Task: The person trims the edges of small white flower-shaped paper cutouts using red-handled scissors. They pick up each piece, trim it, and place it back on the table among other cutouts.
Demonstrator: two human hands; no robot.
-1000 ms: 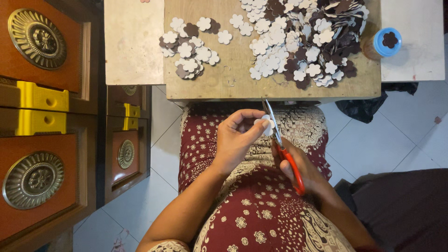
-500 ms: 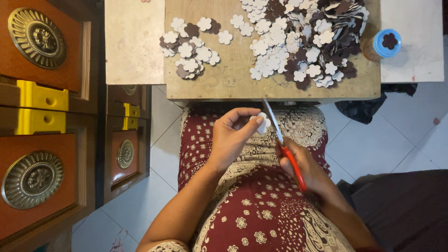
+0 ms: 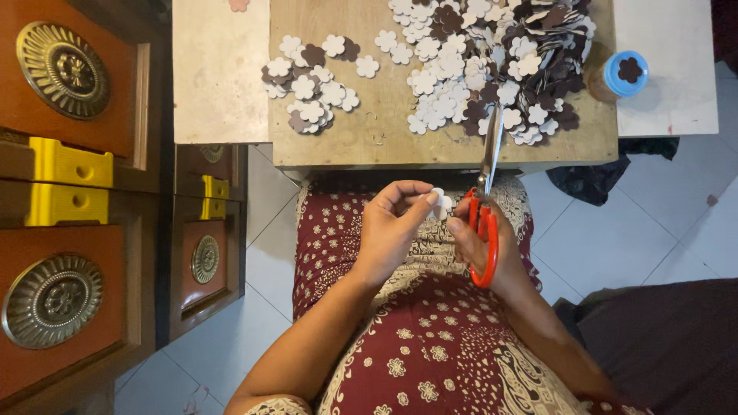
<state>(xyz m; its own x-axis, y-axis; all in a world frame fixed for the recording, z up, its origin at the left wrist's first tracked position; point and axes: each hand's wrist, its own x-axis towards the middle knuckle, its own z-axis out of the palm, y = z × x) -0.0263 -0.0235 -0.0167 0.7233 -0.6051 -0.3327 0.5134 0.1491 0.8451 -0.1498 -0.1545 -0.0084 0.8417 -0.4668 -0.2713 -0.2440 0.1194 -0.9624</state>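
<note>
Over tiled floor, wooden board, flower cutouts

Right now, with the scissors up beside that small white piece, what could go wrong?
The left hand pinches a tiny white cut-out close to the scissors in the right hand: fingertips could get nicked. The piece could drop onto the patterned lap. The blade tips point at the big flower pile and might scatter it.

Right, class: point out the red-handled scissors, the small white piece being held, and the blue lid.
red-handled scissors [image 3: 486, 230], head view, on the red handle loop.
small white piece [image 3: 440, 201], head view, on its white face by the fingertips.
blue lid [image 3: 626, 73], head view, on its blue rim.
</note>
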